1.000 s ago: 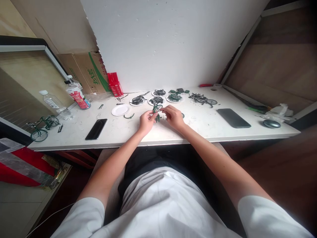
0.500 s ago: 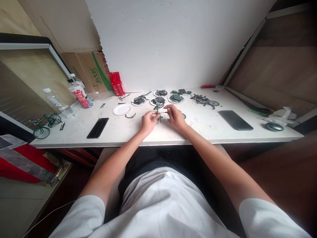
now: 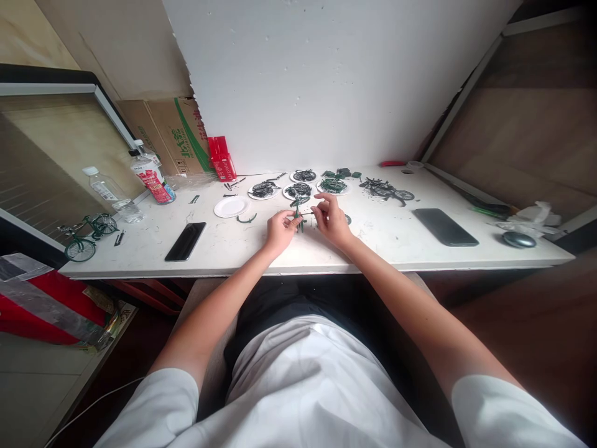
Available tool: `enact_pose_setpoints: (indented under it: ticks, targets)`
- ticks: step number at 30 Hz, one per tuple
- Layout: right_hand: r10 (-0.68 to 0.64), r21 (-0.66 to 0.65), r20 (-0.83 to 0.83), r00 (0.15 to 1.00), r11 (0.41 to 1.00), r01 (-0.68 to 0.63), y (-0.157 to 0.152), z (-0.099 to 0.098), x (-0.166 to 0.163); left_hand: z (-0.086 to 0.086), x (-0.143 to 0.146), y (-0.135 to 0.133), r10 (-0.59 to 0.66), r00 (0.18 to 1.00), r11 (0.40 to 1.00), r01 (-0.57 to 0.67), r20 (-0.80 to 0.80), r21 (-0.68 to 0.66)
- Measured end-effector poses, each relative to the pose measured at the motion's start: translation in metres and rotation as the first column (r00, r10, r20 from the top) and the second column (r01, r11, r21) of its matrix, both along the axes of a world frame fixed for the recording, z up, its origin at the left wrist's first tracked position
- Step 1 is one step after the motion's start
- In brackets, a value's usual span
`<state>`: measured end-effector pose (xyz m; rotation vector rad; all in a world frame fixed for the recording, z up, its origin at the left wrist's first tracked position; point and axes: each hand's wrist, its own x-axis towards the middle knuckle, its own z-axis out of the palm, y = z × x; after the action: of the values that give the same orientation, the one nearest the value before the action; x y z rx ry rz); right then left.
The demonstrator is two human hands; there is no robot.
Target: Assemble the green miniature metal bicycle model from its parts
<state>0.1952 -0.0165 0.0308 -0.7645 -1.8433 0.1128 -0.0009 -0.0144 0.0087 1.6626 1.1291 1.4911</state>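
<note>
Over the middle of the white table [image 3: 382, 239], my left hand [image 3: 278, 229] pinches a small green model bicycle frame [image 3: 297, 219]. My right hand [image 3: 331, 219] is closed on a thin dark rod [image 3: 308, 213] that points at the frame. Just behind my hands stand several small white plates with dark and green parts [image 3: 298, 189]. An empty white plate [image 3: 230, 206] and a curved green mudguard [image 3: 245, 218] lie to the left.
One black phone [image 3: 185, 241] lies left of my hands and another phone [image 3: 444, 226] lies to the right. A finished green model bicycle [image 3: 84, 236], two bottles [image 3: 152, 173], a red box [image 3: 221, 158], a cardboard box and a mouse [image 3: 517, 239] sit around the edges.
My right hand has drawn a little away from the frame and now holds a thin rod toward it. The left hand keeps its hold on the frame.
</note>
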Motion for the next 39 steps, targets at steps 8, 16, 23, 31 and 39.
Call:
enact_pose_setpoints:
  ticks: [8, 16, 23, 31, 39]
  targets:
    - [0.026, 0.054, 0.056, 0.998, 0.998, -0.029, -0.0005, 0.0014, 0.0006, 0.0038, 0.0008, -0.0031, -0.005, 1.000, 1.000, 0.005, 0.016, -0.012]
    - [0.036, 0.057, 0.056, 0.998, 0.998, -0.039, 0.0045, -0.0024, 0.0019, 0.0043, 0.0000, -0.0026, -0.008, 0.999, 0.999, 0.010, 0.043, -0.043]
    - [0.040, -0.038, 0.040, 0.998, 0.999, -0.038, 0.0006, 0.0004, 0.0017, 0.0028, 0.0012, -0.0026, -0.037, 0.999, 0.999, 0.037, 0.027, -0.028]
    - [-0.011, -0.125, -0.009, 1.000, 0.992, 0.010, -0.0028, 0.0030, 0.0027, 0.0005, 0.0030, -0.0027, -0.054, 0.998, 0.998, 0.055, 0.019, -0.024]
    - [0.042, -0.109, -0.063, 0.997, 0.993, -0.049, 0.0009, -0.0007, 0.0002, 0.0023, -0.0001, -0.0030, -0.031, 0.999, 0.999, 0.032, 0.004, -0.023]
